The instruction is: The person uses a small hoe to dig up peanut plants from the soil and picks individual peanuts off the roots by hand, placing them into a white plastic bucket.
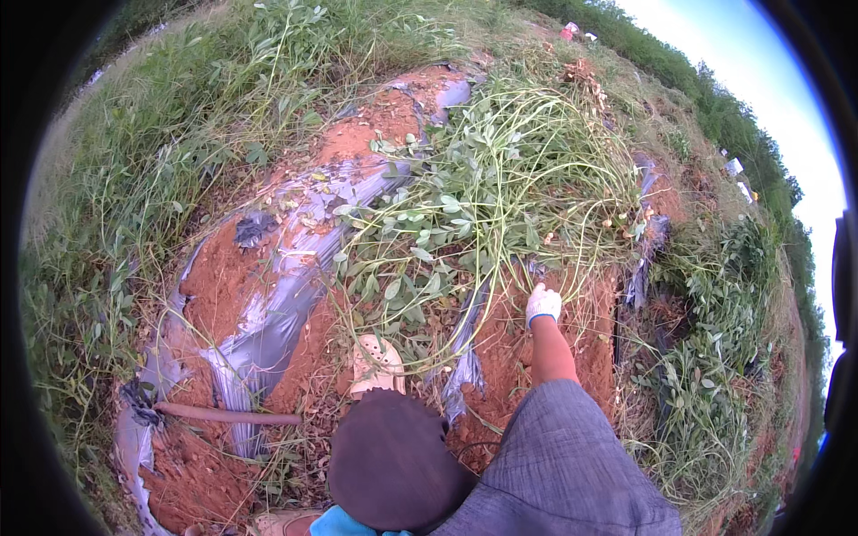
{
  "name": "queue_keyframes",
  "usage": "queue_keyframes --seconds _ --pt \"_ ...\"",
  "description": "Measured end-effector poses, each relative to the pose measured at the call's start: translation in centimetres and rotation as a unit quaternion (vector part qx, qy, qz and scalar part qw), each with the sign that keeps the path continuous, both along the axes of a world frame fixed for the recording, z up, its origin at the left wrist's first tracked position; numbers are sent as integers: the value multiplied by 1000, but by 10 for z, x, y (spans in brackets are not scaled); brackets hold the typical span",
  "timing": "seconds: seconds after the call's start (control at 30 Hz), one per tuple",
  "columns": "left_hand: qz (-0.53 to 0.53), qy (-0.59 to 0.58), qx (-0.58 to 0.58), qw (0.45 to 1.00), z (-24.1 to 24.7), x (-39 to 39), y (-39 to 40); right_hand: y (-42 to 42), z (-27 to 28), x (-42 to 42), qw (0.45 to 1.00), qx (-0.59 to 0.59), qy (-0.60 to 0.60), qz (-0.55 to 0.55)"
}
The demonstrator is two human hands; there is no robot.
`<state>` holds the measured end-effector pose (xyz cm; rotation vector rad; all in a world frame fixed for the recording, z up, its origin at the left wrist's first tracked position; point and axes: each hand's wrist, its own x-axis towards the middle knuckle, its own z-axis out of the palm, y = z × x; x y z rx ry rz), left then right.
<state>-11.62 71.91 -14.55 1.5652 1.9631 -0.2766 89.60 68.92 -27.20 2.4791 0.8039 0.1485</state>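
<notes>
My right hand (543, 305), in a white work glove with a blue cuff, reaches down to the bare red soil of the raised bed. Its fingers look curled at the lower ends of some green stems (516, 271), but whether they grip them is not clear. Just beyond it lies a broad heap of leafy peanut plants (489, 174), their long stems arching to the right. Pale pods (606, 222) show near the root ends. My left hand is out of view.
My beige clog (377, 362) stands between two beds, below my dark knee (395, 455). Torn silver plastic mulch (295, 301) covers parts of the soil. A brown stick (228, 415) lies at left. More uprooted plants with pods (584, 77) lie farther off; tall weeds (134, 254) border the left.
</notes>
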Motion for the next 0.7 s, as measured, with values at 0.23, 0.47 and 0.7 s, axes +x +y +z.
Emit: queue_keyframes --seconds 0.23,0.47,0.7 --pt "-37 -61 58 996 12 36 5 22 83 -37 983 59 13 172" --pt "-259 -6 96 961 66 96 13 73 133 -209 917 218 184 278" --pt "-43 -116 119 985 92 112 16 279 279 -347 733 544 286 291"
